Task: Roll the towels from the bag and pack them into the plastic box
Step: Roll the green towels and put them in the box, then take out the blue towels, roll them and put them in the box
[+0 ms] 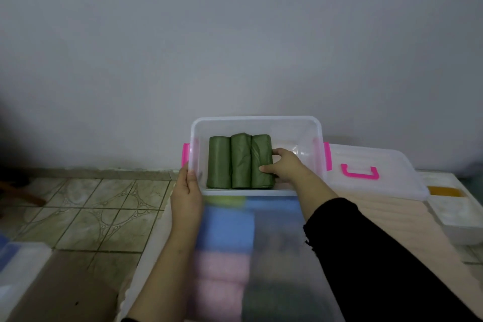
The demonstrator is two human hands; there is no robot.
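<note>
A clear plastic box [257,121] with pink latches stands against the wall. Three rolled green towels [230,162] lie side by side in its left half. My right hand [285,166] reaches into the box and grips the rightmost green roll [261,154], thumb on top and fingers on its right side. My left hand [187,191] holds the box's front left corner. Nearer to me lies a translucent bag [261,256] with blue, pink and dark folded towels showing blurred through it.
The box's clear lid [376,185] with a pink handle lies to the right. A white foam tray [454,214] sits at the far right. Tiled floor [86,214] is on the left, with another plastic container [18,269] at the lower left.
</note>
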